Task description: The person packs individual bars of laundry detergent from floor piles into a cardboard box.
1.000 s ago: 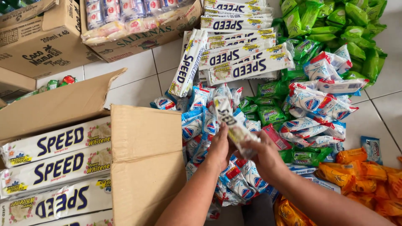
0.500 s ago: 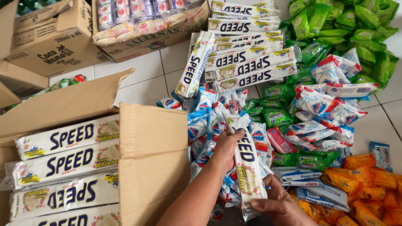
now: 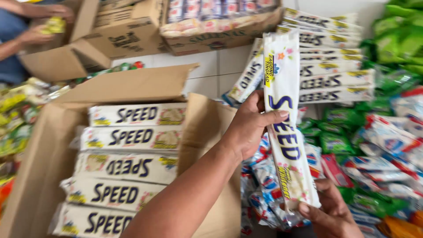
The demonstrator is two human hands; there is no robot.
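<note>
Both my hands hold one long white packet (image 3: 285, 110) with blue lettering, standing upright in front of me. My left hand (image 3: 251, 125) grips its middle from the left side. My right hand (image 3: 328, 211) holds its bottom end from below. To the left stands an open cardboard box (image 3: 48, 150) with several of the same white packets (image 3: 132, 141) laid flat in a stack. The upright packet hangs just right of the box's flap (image 3: 207, 128).
More white packets (image 3: 335, 66) are stacked on the tiled floor behind. Blue, green and orange sachets (image 3: 374, 150) are heaped at the right. Cardboard boxes (image 3: 211, 26) stand at the back. Another person's hands (image 3: 44, 22) hold something yellow at the top left.
The white packet has been lifted from the sachet pile and turned upright. The view has swung left, bringing the open box more to the centre.
</note>
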